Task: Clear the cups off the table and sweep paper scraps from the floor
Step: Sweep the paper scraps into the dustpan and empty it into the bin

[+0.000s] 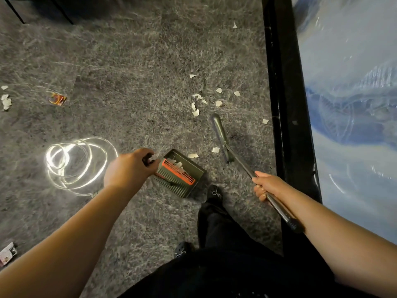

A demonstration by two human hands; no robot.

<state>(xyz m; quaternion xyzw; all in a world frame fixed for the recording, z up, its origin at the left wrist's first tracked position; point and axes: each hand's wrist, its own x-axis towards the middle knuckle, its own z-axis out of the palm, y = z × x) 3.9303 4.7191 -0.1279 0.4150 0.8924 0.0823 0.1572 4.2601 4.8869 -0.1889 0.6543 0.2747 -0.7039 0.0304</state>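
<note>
Standing on grey floor (129, 72): one person, dark trousers. Left hand (129, 166): fingers curled round the black handle of an olive dustpan (182, 175), orange comb teeth across its mouth, a few paper scraps inside. Right hand (266, 186): clamped on the metal shaft of a broom (221, 136), head resting on the floor just beside the pan. Paper scraps (206, 102): scattered ahead of the broom; more at far left (6, 101). Coiled glowing cable (75, 164): left of the pan. Black-edged table (348, 104): right side.

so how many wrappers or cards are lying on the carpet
2: a red and yellow wrapper at far left, and a printed card at the lower left edge, partly cut off. More may lie outside view.
</note>
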